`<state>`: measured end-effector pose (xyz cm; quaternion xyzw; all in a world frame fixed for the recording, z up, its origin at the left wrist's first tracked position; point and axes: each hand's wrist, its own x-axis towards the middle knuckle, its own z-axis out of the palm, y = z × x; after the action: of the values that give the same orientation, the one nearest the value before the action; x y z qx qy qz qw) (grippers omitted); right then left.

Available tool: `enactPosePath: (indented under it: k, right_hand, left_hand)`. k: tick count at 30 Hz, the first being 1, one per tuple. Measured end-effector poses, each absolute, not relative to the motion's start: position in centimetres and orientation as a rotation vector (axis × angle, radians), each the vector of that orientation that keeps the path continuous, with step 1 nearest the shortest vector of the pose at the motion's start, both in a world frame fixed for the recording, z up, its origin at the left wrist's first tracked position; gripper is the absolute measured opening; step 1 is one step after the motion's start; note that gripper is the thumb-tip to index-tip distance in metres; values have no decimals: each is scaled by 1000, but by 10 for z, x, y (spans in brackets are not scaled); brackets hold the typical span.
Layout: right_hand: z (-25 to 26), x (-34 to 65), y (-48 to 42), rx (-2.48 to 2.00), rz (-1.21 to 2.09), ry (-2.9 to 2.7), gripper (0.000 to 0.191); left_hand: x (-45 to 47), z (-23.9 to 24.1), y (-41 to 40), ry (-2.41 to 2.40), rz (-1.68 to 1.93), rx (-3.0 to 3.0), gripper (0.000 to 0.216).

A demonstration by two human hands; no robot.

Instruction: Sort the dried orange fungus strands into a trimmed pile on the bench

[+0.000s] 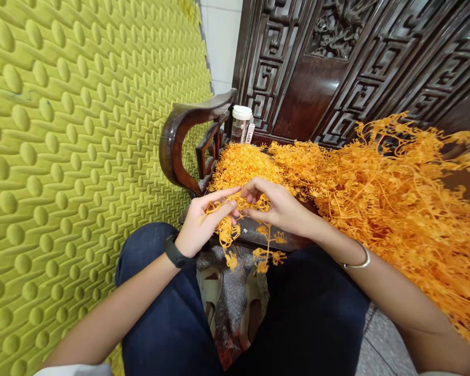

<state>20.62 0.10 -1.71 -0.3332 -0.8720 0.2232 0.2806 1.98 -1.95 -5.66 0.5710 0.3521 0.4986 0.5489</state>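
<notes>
My left hand (pixel 203 222) is closed on an orange plastic flower sprig (pixel 227 235), its index finger stretched forward and its small blossoms hanging below the thumb. Close to those fingertips is my right hand (pixel 274 206), its fingers curved and its thumb apart from the index finger. Orange blossoms show through that gap. Below the right hand another orange sprig (pixel 268 248) hangs at the bench edge; what holds its upper end is hidden. Behind both hands lies a heap of small orange plastic blossoms (pixel 246 162) on the dark wooden bench (pixel 293 237).
A large pile of branching orange plastic stems (pixel 407 209) spreads over the right side. A clear jar with a white lid (pixel 242 122) stands by the curved wooden armrest (pixel 174 141). Carved wood (pixel 305 99) rises behind, and a yellow-green textured mat (pixel 82 130) fills the left.
</notes>
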Motion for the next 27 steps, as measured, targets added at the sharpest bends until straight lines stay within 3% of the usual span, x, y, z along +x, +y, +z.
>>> enactPosePath:
  k: [6, 12, 27]
  right_hand:
    - [-19, 209, 3, -907, 475, -2356, 21]
    - [-17, 209, 3, -850, 460, -2272, 19]
    - [-20, 204, 3, -689, 809, -2251, 11]
  left_hand:
    - [21, -54, -22, 833, 1159, 1327, 31]
    - [21, -52, -23, 1054, 1145, 1711, 32]
    - [22, -51, -24, 1081, 1121, 1876, 23]
